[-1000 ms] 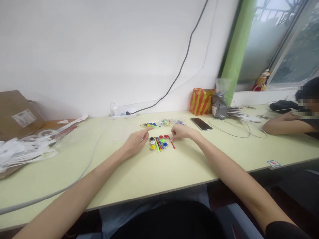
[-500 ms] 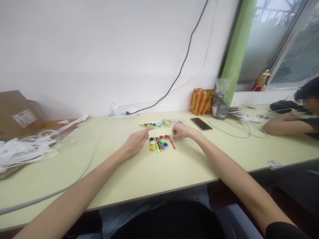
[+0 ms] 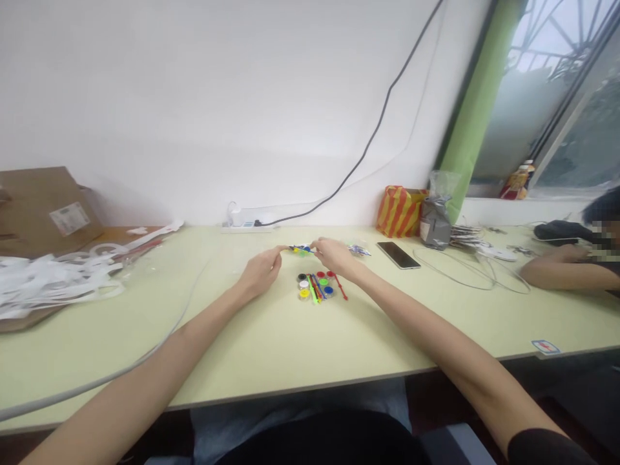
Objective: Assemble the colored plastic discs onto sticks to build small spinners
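Observation:
My left hand (image 3: 261,268) rests low over the table with its fingers drawn together. Its index fingertip reaches the left end of a small cluster of blue, yellow and dark plastic pieces (image 3: 301,249). At the right end of that cluster are the bent, closed fingertips of my right hand (image 3: 334,256); anything they pinch is too small to make out. Nearer to me lie several round coloured discs on clear bases, among them a yellow disc (image 3: 304,294) and a blue disc (image 3: 329,290). Thin plastic arrows (image 3: 316,289) lie bunched between the discs, with a red arrow (image 3: 341,287) at their right.
A phone (image 3: 398,255) and small bagged pieces (image 3: 359,250) lie right of my hands. Farther back stand a striped bag (image 3: 400,212) and a grey pouch (image 3: 434,223). White strips (image 3: 53,281) and a cardboard box (image 3: 46,203) fill the left. Another person's arm (image 3: 566,266) rests at far right.
My right hand has left the red arrow and moved back and left to the coloured cluster. My left hand stays near it. The view has shifted slightly.

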Demonstrator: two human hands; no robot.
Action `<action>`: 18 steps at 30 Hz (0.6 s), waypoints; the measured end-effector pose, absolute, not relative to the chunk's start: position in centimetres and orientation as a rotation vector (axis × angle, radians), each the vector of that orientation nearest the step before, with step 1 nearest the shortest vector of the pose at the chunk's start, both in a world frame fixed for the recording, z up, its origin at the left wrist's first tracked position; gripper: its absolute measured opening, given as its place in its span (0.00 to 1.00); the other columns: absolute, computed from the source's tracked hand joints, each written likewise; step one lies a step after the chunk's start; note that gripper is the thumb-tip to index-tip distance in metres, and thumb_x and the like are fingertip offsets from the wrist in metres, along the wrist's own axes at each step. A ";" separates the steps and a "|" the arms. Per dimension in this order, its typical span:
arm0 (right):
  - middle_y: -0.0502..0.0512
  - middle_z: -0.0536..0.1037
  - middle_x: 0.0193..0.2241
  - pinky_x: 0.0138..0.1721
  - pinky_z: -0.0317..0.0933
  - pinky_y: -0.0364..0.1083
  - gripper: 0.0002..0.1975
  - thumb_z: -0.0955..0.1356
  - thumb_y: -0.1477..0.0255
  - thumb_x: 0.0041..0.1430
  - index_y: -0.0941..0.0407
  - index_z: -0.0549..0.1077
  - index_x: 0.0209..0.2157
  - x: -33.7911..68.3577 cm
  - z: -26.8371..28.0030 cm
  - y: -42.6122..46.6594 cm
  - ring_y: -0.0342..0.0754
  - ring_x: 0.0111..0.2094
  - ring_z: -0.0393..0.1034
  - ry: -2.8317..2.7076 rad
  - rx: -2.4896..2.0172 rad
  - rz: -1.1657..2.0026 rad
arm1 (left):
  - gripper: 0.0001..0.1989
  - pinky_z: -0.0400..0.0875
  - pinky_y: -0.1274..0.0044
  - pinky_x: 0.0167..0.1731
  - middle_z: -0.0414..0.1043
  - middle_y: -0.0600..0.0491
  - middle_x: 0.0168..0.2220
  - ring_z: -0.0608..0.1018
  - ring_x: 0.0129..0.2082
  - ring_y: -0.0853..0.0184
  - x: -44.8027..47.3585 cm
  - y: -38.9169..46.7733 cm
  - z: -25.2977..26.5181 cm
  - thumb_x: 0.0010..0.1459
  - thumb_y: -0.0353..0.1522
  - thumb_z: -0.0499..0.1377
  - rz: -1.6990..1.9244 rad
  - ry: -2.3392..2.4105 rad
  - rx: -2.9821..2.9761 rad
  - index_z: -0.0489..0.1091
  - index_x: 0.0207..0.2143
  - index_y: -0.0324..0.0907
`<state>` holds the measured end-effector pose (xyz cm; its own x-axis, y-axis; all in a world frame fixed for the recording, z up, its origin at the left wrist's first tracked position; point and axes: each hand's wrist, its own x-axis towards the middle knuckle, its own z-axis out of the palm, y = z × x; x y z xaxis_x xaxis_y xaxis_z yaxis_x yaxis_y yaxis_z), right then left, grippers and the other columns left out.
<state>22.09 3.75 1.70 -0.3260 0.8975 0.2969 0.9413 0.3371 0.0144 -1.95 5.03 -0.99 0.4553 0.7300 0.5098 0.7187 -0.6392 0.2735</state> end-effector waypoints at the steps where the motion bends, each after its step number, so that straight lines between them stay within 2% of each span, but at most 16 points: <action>1: 0.62 0.77 0.51 0.46 0.61 0.45 0.16 0.62 0.72 0.70 0.55 0.73 0.55 21.1 1.8 4.5 0.55 0.52 0.71 -2.401 -1.663 -0.297 | 0.22 0.69 0.72 0.41 0.76 0.50 0.38 0.77 0.36 0.62 -1.8 4.9 -1.0 0.66 0.31 0.45 0.953 1.336 2.662 0.66 0.59 0.44; 5: 0.64 0.79 0.48 0.48 0.61 0.47 0.13 0.67 0.72 0.65 0.58 0.76 0.50 17.7 2.0 7.0 0.57 0.52 0.72 -2.490 -1.650 -0.311 | 0.22 0.69 0.72 0.41 0.76 0.50 0.39 0.78 0.37 0.62 -1.3 4.3 -1.1 0.66 0.30 0.45 0.944 1.313 2.681 0.65 0.60 0.45; 9: 0.65 0.79 0.47 0.48 0.62 0.47 0.14 0.62 0.77 0.67 0.58 0.75 0.50 16.3 1.6 8.0 0.55 0.50 0.74 -2.507 -1.669 -0.334 | 0.22 0.70 0.72 0.41 0.77 0.50 0.39 0.78 0.38 0.61 -1.2 4.1 -1.1 0.66 0.29 0.46 0.945 1.317 2.697 0.65 0.60 0.44; 12: 0.66 0.78 0.47 0.45 0.63 0.47 0.16 0.60 0.77 0.68 0.58 0.73 0.53 16.4 1.2 8.3 0.55 0.48 0.74 -2.465 -1.714 -0.351 | 0.22 0.70 0.72 0.40 0.77 0.50 0.38 0.78 0.37 0.61 -1.2 4.2 -1.2 0.66 0.29 0.47 0.950 1.335 2.708 0.65 0.60 0.44; 18: 0.68 0.79 0.45 0.45 0.63 0.48 0.14 0.60 0.76 0.68 0.60 0.76 0.46 16.7 1.5 8.8 0.57 0.47 0.74 -2.427 -1.727 -0.339 | 0.22 0.70 0.73 0.40 0.77 0.50 0.39 0.79 0.37 0.61 -1.1 4.3 -1.4 0.65 0.28 0.48 0.981 1.362 2.708 0.66 0.59 0.43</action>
